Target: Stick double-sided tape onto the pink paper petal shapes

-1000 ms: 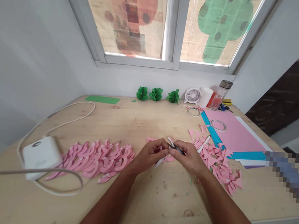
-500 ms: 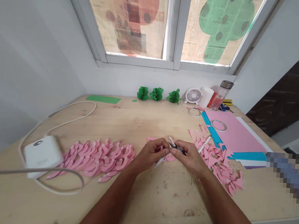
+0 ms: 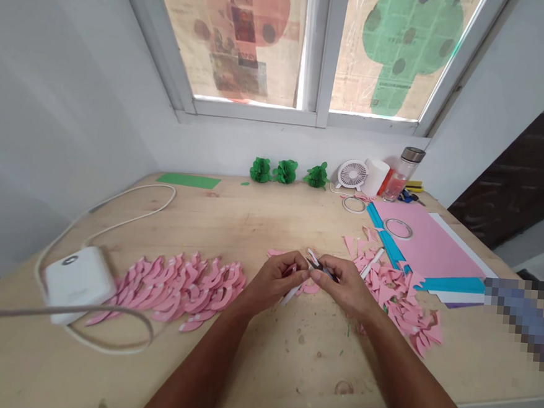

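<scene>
My left hand is closed, thumb against fingers, on a narrow white strip that looks like tape; a bit of pink shows between its fingers. Close beside it, my right hand is wrapped round small dark scissors, whose blades point at the left fingertips. Most of the handles are hidden by the hand. Under both hands lie a few pink paper pieces. Left of my hands, curved pink paper pieces with small white patches lie in overlapping rows. Pink paper scraps are heaped on the right.
A white power box with a looping cable is on the left. Toward the back stand green paper rosettes, a small fan and a glass bottle. A tape roll rests on pink sheets at right.
My hands stay together in nearly the same place, with only slight finger and scissor movement. The whole view has shifted a little. Nothing is put down or picked up.
</scene>
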A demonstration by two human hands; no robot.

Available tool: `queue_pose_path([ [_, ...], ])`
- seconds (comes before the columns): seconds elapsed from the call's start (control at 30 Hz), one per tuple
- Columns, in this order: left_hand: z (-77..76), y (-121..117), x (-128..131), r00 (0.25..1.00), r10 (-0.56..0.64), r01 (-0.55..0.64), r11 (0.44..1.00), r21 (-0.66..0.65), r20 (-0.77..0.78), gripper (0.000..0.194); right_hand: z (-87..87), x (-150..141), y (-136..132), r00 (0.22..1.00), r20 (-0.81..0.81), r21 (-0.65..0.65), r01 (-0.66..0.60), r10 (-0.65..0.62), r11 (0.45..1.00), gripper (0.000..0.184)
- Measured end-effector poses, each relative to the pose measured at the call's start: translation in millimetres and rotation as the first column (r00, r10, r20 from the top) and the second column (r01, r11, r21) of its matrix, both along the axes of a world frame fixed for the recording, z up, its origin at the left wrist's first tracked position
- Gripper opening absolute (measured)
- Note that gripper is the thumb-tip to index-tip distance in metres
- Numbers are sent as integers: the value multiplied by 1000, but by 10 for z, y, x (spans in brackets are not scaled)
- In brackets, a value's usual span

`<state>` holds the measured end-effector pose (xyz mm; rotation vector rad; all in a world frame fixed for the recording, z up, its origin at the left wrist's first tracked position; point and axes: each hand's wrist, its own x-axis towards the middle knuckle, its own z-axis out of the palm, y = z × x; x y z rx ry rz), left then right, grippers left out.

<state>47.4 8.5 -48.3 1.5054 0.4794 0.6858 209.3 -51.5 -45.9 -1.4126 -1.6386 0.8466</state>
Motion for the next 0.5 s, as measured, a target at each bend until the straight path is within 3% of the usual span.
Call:
queue_pose_path([
  [0.5, 36, -18, -4, 1000, 8, -8, 1000, -1, -16, 26, 1, -5, 4, 1000, 17, 45, -24, 24, 999, 34],
])
